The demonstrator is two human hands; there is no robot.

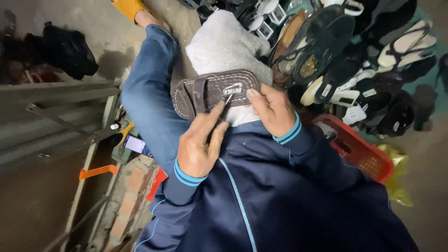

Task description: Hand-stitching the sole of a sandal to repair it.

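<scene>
A brown slide sandal (210, 91) with stitched edges lies on a white cloth (224, 44) over my lap. My left hand (198, 144) grips a thin dark needle-like tool (225, 106), and its tip touches the sandal's strap near a pale logo. My right hand (273, 109) steadies the sandal's right end, with the thumb pressed on the strap beside the tool tip. Both sleeves are dark blue with light blue cuff stripes.
A heap of sandals and shoes (354, 60) fills the upper right, next to a red plastic basket (361, 154). My blue-trousered leg (144, 88) stretches away at the left. Metal bars (56, 116), bricks (135, 186) and a lit phone (136, 144) lie at the left.
</scene>
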